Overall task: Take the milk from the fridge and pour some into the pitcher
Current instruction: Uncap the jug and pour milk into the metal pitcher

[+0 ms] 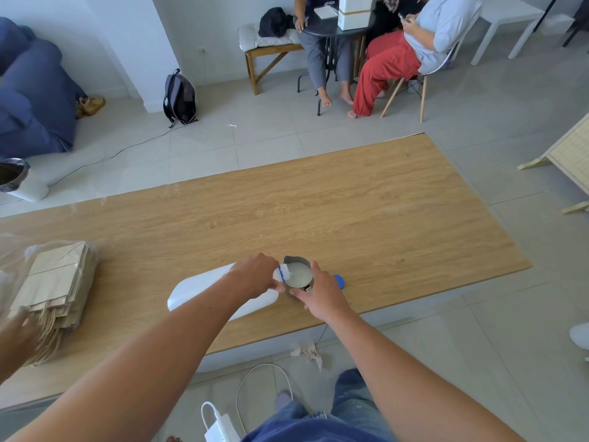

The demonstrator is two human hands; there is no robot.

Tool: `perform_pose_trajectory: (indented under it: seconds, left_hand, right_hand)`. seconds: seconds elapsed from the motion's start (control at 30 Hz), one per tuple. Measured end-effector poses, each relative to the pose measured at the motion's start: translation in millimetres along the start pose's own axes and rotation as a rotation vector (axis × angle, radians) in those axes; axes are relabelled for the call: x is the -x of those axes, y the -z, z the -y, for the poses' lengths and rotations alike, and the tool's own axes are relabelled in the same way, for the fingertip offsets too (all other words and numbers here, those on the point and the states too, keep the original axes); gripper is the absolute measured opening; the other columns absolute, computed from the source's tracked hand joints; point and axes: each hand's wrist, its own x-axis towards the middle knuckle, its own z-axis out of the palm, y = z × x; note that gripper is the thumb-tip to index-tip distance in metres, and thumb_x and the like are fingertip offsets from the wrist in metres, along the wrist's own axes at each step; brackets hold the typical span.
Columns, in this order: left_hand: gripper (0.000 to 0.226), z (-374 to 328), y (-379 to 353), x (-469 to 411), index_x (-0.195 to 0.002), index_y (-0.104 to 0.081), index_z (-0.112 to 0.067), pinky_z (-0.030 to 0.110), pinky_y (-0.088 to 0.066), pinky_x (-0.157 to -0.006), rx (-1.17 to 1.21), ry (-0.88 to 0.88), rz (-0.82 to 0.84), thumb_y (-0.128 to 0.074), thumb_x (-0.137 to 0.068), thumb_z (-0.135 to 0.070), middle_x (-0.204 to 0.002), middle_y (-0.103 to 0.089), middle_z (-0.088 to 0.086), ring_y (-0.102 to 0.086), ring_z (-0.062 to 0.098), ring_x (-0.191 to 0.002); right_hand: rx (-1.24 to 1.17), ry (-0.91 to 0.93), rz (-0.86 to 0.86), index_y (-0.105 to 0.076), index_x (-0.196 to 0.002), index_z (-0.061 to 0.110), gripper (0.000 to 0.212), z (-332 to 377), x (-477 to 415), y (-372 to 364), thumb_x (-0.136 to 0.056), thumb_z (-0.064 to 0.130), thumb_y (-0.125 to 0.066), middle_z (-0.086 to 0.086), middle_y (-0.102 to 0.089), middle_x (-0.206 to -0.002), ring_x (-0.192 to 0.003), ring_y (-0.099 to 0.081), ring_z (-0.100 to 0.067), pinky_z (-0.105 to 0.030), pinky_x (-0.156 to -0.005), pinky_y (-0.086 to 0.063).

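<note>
On the wooden table, the left hand grips the tilted milk bottle, its mouth over the pitcher. The right hand closes around the pitcher. Milk is already high, so tilt back slowly.

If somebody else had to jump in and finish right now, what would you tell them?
Left hand: gripping the white milk jug near its neck, tipped so its spout is over the pitcher.
Right hand: steadying the metal pitcher by its near side.
Pitcher stands on the wooden table and already holds a good amount of milk.
The blue cap lies on the table just behind the right hand.
Done: milk fetched, opened, mostly poured.
Left: tip the jug upright, then probably put the cap back on.
</note>
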Motion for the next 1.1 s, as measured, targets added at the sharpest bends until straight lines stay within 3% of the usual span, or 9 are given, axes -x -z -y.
perform_pose_trajectory:
  seconds: [0.73, 0.93, 1.1]
  left_hand:
    - [0.066, -1.6, 2.8, -4.9, -0.153, -0.062, -0.017, 0.036, -0.046, -0.076, 0.004, 0.003, -0.001, -0.075, -0.101, -0.056, -0.127, -0.070, 0.007, -0.061, 0.024, -0.095]
    - [0.064, -1.0, 2.2, -1.3, -0.151, -0.062, -0.018, 0.035, -0.046, -0.074, 0.017, 0.005, 0.000, -0.074, -0.102, -0.056, -0.108, -0.061, 0.001, -0.061, 0.025, -0.092]
    - [0.068, 0.0, -0.1, 0.9, -0.157, -0.059, -0.018, 0.035, -0.049, -0.075, 0.030, -0.004, -0.016, -0.073, -0.103, -0.056, -0.127, -0.072, 0.009, -0.062, 0.024, -0.092]
  right_hand:
    - [-0.012, -0.004, 0.004, -0.017, -0.176, 0.024, 0.108, 0.3, -0.5, 0.2, -0.096, 0.056, -0.081, -0.011, -0.055, -0.145, -0.114, -0.074, -0.034, -0.048, -0.102, -0.059]
    - [-0.023, -0.009, 0.004, -0.015, -0.177, 0.025, 0.110, 0.2, -0.1, -0.1, -0.096, 0.057, -0.081, -0.011, -0.053, -0.151, -0.117, -0.073, -0.033, -0.047, -0.103, -0.060]
    - [-0.016, -0.014, -0.005, -0.017, -0.176, 0.027, 0.109, 0.5, -0.8, 0.1, -0.095, 0.059, -0.081, -0.009, -0.054, -0.148, -0.115, -0.074, -0.034, -0.048, -0.101, -0.061]
